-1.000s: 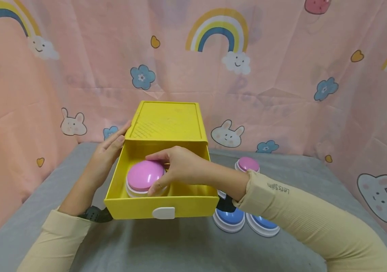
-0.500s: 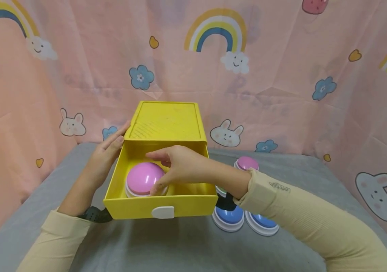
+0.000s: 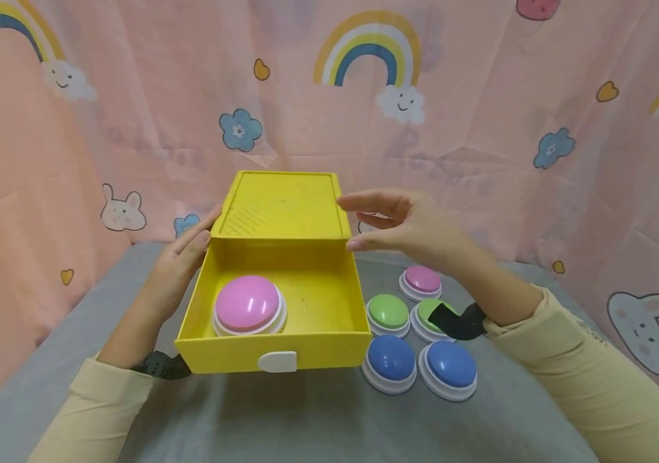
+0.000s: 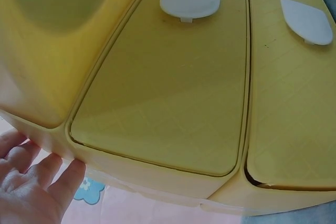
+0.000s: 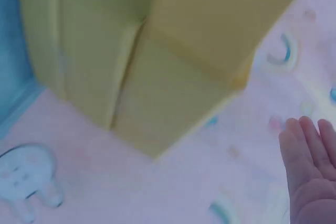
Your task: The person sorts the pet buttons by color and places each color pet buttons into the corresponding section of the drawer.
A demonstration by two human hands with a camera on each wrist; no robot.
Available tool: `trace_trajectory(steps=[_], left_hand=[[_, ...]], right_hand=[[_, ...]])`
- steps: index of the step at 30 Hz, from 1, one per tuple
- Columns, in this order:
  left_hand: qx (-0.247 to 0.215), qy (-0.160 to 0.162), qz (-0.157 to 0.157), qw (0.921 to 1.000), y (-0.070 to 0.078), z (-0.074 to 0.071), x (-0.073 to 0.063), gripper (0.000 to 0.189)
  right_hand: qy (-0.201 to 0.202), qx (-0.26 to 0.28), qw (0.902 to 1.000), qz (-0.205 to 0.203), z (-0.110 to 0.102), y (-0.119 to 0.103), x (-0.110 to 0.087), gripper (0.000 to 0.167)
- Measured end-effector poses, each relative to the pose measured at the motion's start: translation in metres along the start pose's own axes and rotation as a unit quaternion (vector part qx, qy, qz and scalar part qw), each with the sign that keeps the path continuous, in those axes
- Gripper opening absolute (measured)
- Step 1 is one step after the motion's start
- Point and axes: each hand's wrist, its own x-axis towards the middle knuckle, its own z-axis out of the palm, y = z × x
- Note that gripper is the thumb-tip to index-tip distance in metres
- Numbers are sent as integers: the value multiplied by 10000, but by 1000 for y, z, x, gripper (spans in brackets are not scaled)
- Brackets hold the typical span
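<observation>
In the head view, a yellow drawer cabinet [image 3: 285, 202] stands with its top drawer [image 3: 326, 302] pulled out. A pink dome push button [image 3: 247, 303] on a white base sits inside that drawer, at the left. My left hand [image 3: 171, 276] rests with extended fingers against the cabinet's left side; the left wrist view shows its fingertips at the side edge. Holding nothing, my right hand [image 3: 407, 225] is raised beside the cabinet's top right edge. In the right wrist view its fingers [image 5: 310, 150] look straight and apart from the cabinet [image 5: 173, 93].
On the grey cloth [image 3: 306, 424] right of the cabinet stand a pink button [image 3: 422, 280], green buttons [image 3: 388, 311] and blue buttons [image 3: 451, 364]. Lower drawer fronts with white handles [image 4: 190, 1] face forward. A pink printed curtain [image 3: 468, 77] hangs behind.
My right hand has let go of the pink button, risen out of the drawer and moved right. The pink button stays in the drawer. The left hand keeps its place.
</observation>
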Motion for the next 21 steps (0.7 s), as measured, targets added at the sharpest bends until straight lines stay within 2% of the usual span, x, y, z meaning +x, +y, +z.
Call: trace_trajectory(steps=[6,17,21], left_hand=[[-45,-26,1,10000,0,0,1,53],[-57,-104,-1,9999,-1,0,1,52],[-30,-61,-3,10000,-1,-1,2,52]], right_hand=[[495,-115,9981,356,-30,38,-8,57],[889,-111,9908,1014,-54,114,-8,66],[979,-127,9901,999,-61,140,-5,67]])
